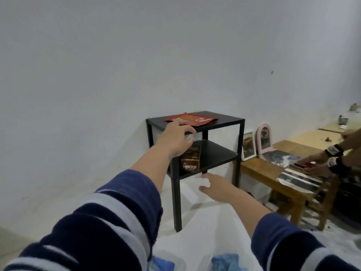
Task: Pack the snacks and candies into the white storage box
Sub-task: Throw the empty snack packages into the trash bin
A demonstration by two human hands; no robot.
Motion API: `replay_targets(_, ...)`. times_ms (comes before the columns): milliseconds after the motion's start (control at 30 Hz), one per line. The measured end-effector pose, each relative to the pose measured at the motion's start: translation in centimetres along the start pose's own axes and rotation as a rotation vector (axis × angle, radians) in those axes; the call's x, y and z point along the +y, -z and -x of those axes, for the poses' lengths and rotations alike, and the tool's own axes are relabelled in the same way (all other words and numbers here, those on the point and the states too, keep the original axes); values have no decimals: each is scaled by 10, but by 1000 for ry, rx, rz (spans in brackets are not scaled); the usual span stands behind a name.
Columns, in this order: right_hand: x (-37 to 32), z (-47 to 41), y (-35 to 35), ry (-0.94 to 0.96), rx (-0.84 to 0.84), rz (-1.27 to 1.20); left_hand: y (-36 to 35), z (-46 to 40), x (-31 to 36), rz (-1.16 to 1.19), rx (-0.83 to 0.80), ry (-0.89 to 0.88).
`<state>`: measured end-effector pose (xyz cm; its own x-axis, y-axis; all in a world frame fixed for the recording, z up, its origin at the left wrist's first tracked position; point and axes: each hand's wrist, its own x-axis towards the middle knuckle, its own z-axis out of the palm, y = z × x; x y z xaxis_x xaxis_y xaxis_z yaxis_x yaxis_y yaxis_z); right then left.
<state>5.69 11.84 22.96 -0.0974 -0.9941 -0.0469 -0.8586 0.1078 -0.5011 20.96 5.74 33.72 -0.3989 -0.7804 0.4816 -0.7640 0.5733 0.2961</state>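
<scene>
Fingers (190,132) of left hand (175,140) loosely curled, empty, just short of red snack packet (192,118) | right hand (215,185) spread, empty, below Nextar box (191,160) | advice: pinch packet's near edge, lift flat off desk (230,119) | white storage box unclear.

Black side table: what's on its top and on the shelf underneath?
On top of the black side table lie red snack packets. A brown Nextar box stands on the shelf; the left hand hides whatever sits behind it.
</scene>
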Motion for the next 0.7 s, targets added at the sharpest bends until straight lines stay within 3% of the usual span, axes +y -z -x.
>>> replay_targets(167,-1,-73,1,203,143,113,-31,-60,6,-91,-33,-11)
replay_targets(367,-3,-140,-12,472,141,273,-58,-120,20,-240,-125,36)
replay_targets(567,3,-165,-29,561,149,439,-74,-126,16,-309,-158,79)
replay_targets(700,15,-161,-22,601,160,382,-72,-119,22,-431,-124,49)
